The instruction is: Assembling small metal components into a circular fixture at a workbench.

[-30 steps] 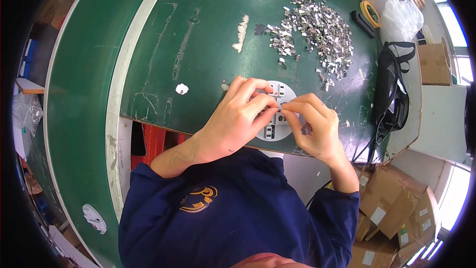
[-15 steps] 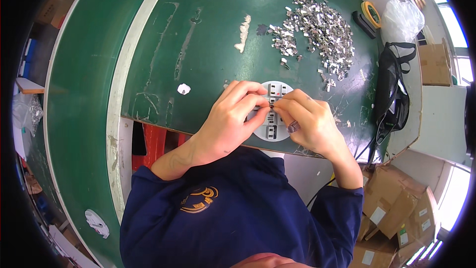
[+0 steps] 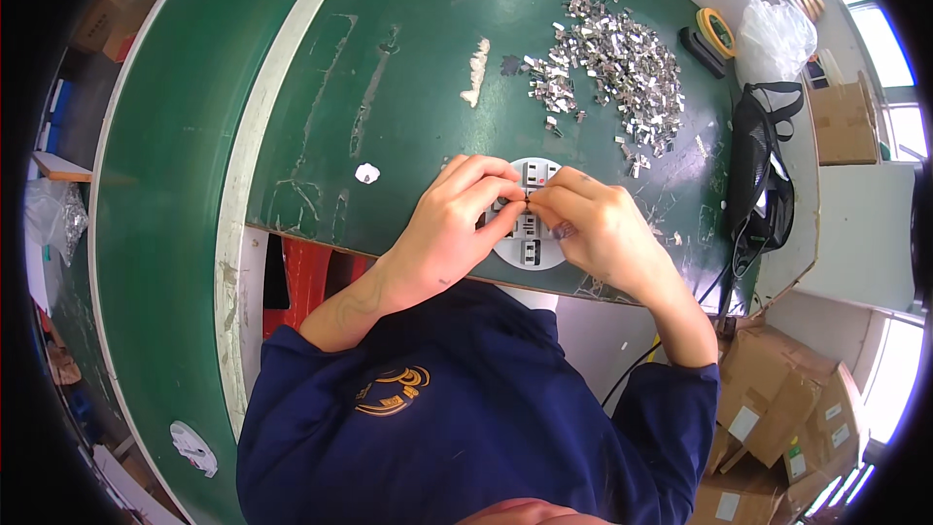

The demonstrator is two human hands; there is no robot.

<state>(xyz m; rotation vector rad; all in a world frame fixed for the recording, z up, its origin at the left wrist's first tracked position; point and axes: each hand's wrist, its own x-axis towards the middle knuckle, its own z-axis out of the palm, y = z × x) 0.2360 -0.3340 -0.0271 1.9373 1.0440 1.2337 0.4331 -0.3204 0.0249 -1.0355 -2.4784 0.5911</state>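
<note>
A round light-grey plate (image 3: 547, 259) with several small rectangular slots and dark and silvery bits in them lies near the table's front edge. Over its left part comes my left hand (image 3: 449, 229), its thumb and index finger pinched together above the plate's middle. My right hand (image 3: 604, 238), with a dark ring on one finger, pinches from the right side. The fingertips of both hands meet, and whatever small piece is between them is too small and covered to make out. The hands hide much of the plate's left and right sides.
A heap of small metal pieces (image 3: 632, 68) spreads over the far right of the green table (image 3: 408, 68). Beyond it are a yellow tape roll (image 3: 717, 34), a black object (image 3: 700, 51) and a clear plastic bag (image 3: 776, 31). A black bag (image 3: 763, 175) lies at the right edge.
The view has shifted slightly. Both hands stay pinched over the plate, and the right hand's fingers have shifted a little on it.
</note>
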